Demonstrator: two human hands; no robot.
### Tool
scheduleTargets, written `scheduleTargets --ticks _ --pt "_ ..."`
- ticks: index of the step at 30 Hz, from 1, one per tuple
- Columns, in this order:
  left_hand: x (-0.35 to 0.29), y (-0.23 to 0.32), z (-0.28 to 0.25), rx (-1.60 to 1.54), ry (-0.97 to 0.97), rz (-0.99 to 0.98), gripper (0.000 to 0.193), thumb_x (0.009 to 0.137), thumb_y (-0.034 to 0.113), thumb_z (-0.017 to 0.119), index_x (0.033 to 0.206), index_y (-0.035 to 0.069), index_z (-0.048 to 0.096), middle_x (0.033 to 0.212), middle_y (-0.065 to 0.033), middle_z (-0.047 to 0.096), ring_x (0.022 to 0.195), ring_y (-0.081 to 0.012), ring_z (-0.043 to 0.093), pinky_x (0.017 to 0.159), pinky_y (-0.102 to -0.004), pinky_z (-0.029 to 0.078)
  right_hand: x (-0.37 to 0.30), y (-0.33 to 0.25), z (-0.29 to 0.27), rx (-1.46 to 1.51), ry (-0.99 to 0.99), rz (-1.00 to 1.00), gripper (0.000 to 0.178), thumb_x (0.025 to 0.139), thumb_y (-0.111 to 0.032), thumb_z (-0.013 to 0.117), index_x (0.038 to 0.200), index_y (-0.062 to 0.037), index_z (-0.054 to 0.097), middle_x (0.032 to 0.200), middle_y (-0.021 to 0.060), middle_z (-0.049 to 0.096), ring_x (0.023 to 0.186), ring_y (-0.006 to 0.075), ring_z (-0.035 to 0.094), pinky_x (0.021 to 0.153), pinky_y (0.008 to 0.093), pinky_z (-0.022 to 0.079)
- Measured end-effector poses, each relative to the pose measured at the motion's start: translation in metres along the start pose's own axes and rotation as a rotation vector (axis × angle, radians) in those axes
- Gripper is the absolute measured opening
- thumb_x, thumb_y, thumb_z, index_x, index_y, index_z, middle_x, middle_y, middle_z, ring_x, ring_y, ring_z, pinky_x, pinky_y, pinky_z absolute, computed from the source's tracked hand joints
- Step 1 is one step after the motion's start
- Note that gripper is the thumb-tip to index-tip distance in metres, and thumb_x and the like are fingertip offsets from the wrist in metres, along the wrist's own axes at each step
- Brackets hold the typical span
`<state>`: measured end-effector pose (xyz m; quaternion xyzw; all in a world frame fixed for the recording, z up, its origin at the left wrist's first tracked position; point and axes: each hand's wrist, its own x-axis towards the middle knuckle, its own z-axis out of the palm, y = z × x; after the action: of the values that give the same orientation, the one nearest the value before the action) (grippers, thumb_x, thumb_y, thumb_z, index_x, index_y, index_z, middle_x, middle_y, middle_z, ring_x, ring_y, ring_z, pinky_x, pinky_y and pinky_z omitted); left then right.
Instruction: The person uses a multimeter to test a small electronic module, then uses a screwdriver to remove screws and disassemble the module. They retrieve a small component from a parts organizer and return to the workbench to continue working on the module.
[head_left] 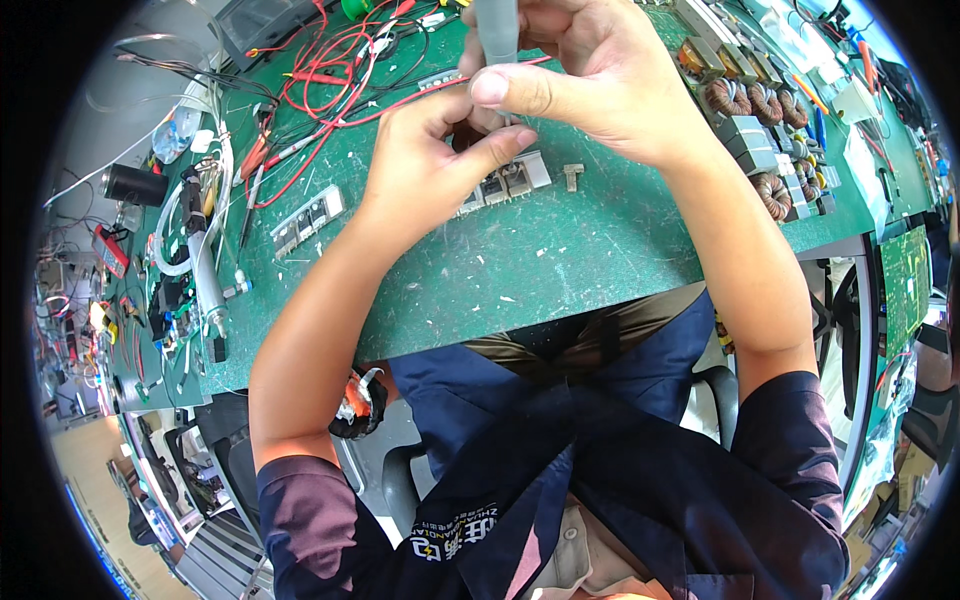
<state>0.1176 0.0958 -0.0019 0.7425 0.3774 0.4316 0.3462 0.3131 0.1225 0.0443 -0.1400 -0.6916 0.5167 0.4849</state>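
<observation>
My right hand [610, 85] is wrapped around a thick grey screwdriver [497, 35], its thumb pressed along the tapering body. The tool points down toward the bench and its tip is hidden among my fingers. Close below, my left hand [420, 165] is closed, thumb and fingers brought together around the tip area; what they pinch is hidden. Just under the left thumb lies a metal strip with dark components [515, 180], partly covered by that hand. A small T-shaped metal piece [573, 177] rests to its right. Another similar strip [308, 222] lies left of my left forearm.
Red test leads [325, 78] tangle across the far left of the green bench [480, 270]. A grey tubular tool with a hose [205, 270] lies at the left. Circuit boards with copper coils [765, 105] line the right side. A black cylinder [135, 185] stands far left.
</observation>
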Motion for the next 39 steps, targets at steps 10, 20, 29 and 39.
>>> scheduleTargets --ticks 10,20,29,39 --pt "0.0 0.006 0.0 -0.167 -0.049 -0.017 0.021 0.09 0.016 0.081 0.097 -0.001 0.071 0.087 -0.0029 0.073 0.076 -0.0074 0.063 0.07 -0.0241 0.051 -0.005 -0.018 -0.003 0.078 -0.09 0.141 0.042 0.103 -0.022 0.065 0.132 0.0059 0.054 0.112 0.0088 0.069 0.101 0.0113 0.063 0.091 0.0282 0.052" --pt "0.0 0.005 -0.001 -0.058 -0.014 -0.029 0.018 0.089 0.015 0.081 0.092 0.0 0.071 0.083 -0.0025 0.071 0.072 -0.0068 0.062 0.068 -0.0238 0.051 -0.004 0.0 -0.004 0.003 -0.005 0.1 0.048 0.096 -0.024 0.076 0.13 0.0026 0.056 0.113 0.0072 0.067 0.102 0.0114 0.063 0.09 0.0277 0.052" --pt "0.003 0.009 0.002 -0.205 -0.025 -0.052 0.02 0.091 0.015 0.079 0.099 -0.002 0.073 0.083 -0.0029 0.072 0.078 -0.0063 0.065 0.072 -0.0247 0.053 -0.008 -0.012 -0.002 0.02 -0.062 0.091 0.041 0.104 -0.018 0.062 0.135 0.0066 0.052 0.114 0.011 0.069 0.102 0.0121 0.065 0.088 0.0284 0.053" --pt "0.001 0.002 -0.003 -0.078 -0.041 -0.068 0.019 0.087 0.013 0.083 0.088 -0.001 0.071 0.081 -0.0008 0.07 0.07 -0.0057 0.061 0.065 -0.0244 0.05 -0.002 -0.003 -0.004 -0.085 -0.074 0.057 0.048 0.1 -0.022 0.07 0.135 0.0073 0.054 0.107 0.0087 0.07 0.098 0.0117 0.065 0.087 0.0279 0.054"
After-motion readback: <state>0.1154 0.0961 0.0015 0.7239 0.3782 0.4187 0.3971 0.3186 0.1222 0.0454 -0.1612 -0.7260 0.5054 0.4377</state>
